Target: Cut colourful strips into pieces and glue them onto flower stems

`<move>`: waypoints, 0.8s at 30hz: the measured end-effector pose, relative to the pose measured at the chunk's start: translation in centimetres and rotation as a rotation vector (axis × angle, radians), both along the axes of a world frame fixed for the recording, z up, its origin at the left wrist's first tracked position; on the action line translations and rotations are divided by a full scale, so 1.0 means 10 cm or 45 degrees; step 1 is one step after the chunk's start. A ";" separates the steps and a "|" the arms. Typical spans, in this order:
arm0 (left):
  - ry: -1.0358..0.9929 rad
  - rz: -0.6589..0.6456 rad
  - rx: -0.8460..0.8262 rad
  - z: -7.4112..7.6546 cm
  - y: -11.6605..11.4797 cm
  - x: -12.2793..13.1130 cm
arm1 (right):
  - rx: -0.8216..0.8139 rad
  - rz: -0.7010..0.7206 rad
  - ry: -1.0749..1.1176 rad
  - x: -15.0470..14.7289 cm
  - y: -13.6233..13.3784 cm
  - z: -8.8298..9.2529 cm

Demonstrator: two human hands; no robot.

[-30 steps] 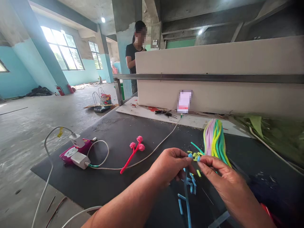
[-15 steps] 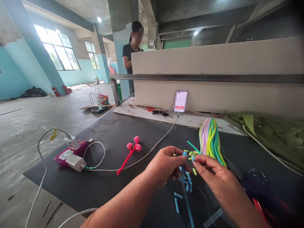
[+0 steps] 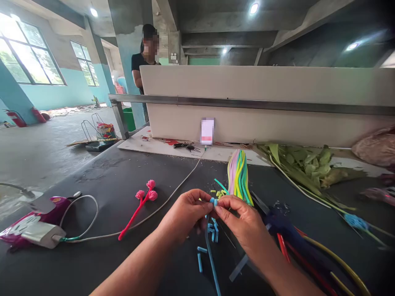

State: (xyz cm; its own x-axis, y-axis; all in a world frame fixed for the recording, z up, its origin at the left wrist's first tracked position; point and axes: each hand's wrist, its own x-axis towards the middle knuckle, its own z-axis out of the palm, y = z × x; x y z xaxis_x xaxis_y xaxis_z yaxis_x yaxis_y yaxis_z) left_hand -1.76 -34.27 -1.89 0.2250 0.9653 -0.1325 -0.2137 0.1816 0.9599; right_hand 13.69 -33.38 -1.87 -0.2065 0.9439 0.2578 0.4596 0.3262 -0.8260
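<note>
Over the dark table, my left hand (image 3: 190, 207) is closed around the top of a long blue chenille stem (image 3: 210, 253), which hangs down from the fingers. My right hand (image 3: 239, 213) pinches a short blue chenille piece (image 3: 215, 202) against that stem's tip, so the fingertips of both hands almost meet. Cut blue pieces (image 3: 212, 231) lie scattered beneath them. Just beyond the hands are small yellow-green pieces (image 3: 219, 193) and a bundle of pastel chenille stems (image 3: 238, 174). A pink stem with three fluffy balls (image 3: 135, 213) rests to the left.
A propped phone (image 3: 207, 131) trails a cable across the table (image 3: 101, 185). Chargers sit in a purple power strip (image 3: 52, 209). Green leaves (image 3: 308, 164) and coloured stems (image 3: 333, 263) lie at right. Behind the white board (image 3: 262, 84) stands a person (image 3: 138, 68).
My right hand has brought the small blue piece up against the stem's tip at my left fingers. The view has turned right, bringing more leaves and stems into sight.
</note>
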 end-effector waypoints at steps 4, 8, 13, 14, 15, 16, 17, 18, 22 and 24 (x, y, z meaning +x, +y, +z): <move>0.004 -0.021 0.014 -0.02 0.00 0.00 | -0.003 -0.010 -0.007 0.00 -0.01 0.04; 0.002 -0.042 0.035 -0.05 0.01 0.00 | 0.012 -0.021 -0.028 0.00 0.00 0.05; 0.002 -0.044 0.034 -0.06 0.00 0.00 | 0.010 0.003 -0.021 0.00 0.00 0.04; -0.002 -0.040 0.035 -0.05 0.00 0.00 | 0.010 0.010 -0.020 0.00 0.00 0.04; -0.005 -0.037 0.034 -0.05 0.00 0.00 | 0.006 0.014 -0.018 0.00 0.00 0.04; -0.009 -0.034 0.033 -0.04 -0.01 0.00 | -0.003 0.015 -0.012 0.00 -0.01 0.05; -0.013 -0.032 0.030 -0.03 -0.01 0.00 | -0.018 0.013 -0.005 0.00 -0.01 0.06; -0.017 -0.031 0.024 -0.02 -0.02 0.00 | -0.042 0.013 0.004 0.00 -0.02 0.07; -0.012 -0.033 0.013 0.01 -0.03 0.00 | -0.150 0.026 0.042 0.00 -0.04 0.11; 0.001 -0.028 0.018 0.02 -0.03 0.01 | -0.170 0.037 0.058 0.01 -0.04 0.11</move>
